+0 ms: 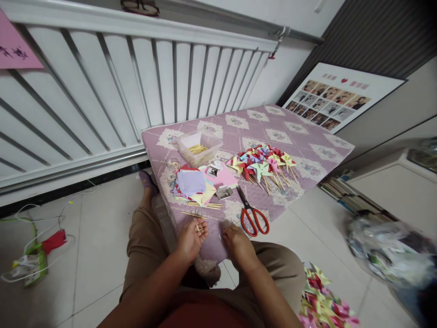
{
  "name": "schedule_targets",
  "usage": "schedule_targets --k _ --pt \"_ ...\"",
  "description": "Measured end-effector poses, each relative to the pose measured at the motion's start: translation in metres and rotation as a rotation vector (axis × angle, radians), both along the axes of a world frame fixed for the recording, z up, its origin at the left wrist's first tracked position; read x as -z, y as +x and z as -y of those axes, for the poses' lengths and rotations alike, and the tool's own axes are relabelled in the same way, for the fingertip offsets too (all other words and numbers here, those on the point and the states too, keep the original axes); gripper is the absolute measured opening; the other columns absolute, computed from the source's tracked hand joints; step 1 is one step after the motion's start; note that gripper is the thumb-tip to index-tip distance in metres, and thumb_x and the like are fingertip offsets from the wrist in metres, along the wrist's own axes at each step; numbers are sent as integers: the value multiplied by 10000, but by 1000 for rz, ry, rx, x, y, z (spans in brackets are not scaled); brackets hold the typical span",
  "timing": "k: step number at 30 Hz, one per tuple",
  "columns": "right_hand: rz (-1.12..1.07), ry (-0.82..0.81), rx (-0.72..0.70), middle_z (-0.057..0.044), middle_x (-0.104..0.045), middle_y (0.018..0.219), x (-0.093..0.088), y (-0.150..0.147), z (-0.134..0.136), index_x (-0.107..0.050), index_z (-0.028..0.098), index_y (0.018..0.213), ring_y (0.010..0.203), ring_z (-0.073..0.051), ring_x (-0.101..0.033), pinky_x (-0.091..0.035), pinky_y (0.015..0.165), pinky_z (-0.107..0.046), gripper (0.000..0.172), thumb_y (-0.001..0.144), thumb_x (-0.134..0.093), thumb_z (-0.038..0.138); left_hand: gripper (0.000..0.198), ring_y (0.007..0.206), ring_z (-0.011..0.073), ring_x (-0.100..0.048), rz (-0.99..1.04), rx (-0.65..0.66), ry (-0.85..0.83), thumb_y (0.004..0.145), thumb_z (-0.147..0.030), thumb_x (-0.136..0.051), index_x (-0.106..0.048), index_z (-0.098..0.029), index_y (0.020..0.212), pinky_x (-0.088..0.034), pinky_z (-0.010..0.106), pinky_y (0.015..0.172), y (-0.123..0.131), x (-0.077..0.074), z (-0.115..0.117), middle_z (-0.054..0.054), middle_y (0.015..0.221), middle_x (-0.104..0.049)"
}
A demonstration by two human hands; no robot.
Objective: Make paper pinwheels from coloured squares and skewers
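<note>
My left hand (191, 239) is palm up near the table's front edge, its fingers curled around a few small pale pieces (198, 228). Across from it, my right hand (238, 245) is closed with thumb and fingertips together; what they pinch is too small to make out. Thin wooden sticks (204, 206) lie just beyond my left hand. Behind them is a pile of coloured paper squares (191, 183), purple on top. Red-handled scissors (251, 216) rest to the right of my right hand, blades pointing away.
A clear plastic box (213, 152) of sticks and a small round dish (174, 163) stand farther back. Finished paper pinwheels (262, 166) lie on the flowered tablecloth (293, 130). More pinwheels (324, 298) are at lower right. A power strip (36, 269) with cables is on the floor.
</note>
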State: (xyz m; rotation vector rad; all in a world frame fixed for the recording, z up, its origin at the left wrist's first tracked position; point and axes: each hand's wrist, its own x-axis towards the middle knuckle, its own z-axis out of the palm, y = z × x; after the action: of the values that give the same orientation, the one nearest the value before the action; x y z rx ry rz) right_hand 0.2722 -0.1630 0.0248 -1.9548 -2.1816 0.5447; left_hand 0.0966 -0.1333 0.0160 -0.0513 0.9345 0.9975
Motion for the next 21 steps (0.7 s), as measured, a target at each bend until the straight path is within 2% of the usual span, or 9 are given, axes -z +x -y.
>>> schedule_targets --k 7,12,21 --pt "-16 27 77 -47 -617 748 8 8 -10 -595 174 718 742 -180 -574 -434 721 -267 187 856 -483 115 182 622 113 -625 4 0 1 903 -212 -478 -613 -110 837 -487 241 631 -1 -2 2 50 734 -653" --pt "-23 39 99 -41 -628 764 9 8 -14 -603 172 731 753 -169 -585 -428 721 -247 170 862 -498 145 173 624 114 -625 5 -3 7 896 -205 -482 -615 -112 838 -486 240 629 0 -1 2 55 737 -656" --pt "32 47 118 -99 -665 805 5 -6 -13 -612 172 721 798 -218 -615 -414 729 -280 154 830 -533 98 162 616 113 -626 -9 5 -1 883 -201 -494 -623 -112 839 -492 235 625 0 0 2 55 728 -657"
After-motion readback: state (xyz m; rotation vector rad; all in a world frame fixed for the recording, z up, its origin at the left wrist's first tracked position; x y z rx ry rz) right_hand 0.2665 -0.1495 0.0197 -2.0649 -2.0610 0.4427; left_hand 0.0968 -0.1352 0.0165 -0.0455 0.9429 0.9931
